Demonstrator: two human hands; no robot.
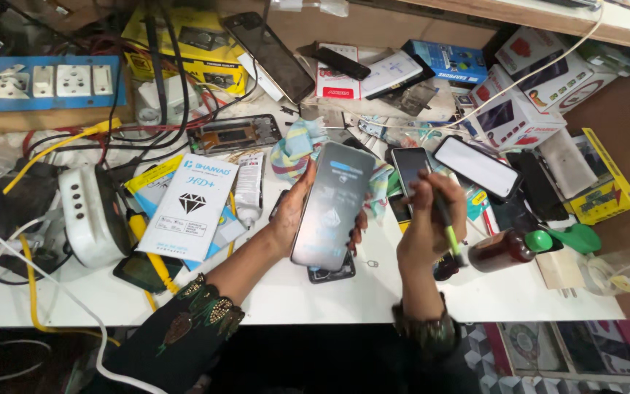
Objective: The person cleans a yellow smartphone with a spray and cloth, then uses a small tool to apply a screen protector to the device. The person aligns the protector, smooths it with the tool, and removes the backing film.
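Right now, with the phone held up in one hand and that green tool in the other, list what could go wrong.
1. The left hand grips the phone only by its edges above the table; it could slip onto the small dark part beneath.
2. The right hand holds the green tool close to the glass; a slip might scratch it.
3. The brown bottle lies beside the right wrist and may get knocked and roll.

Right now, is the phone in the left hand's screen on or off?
Off: the phone in the left hand shows only dark glass with reflections.
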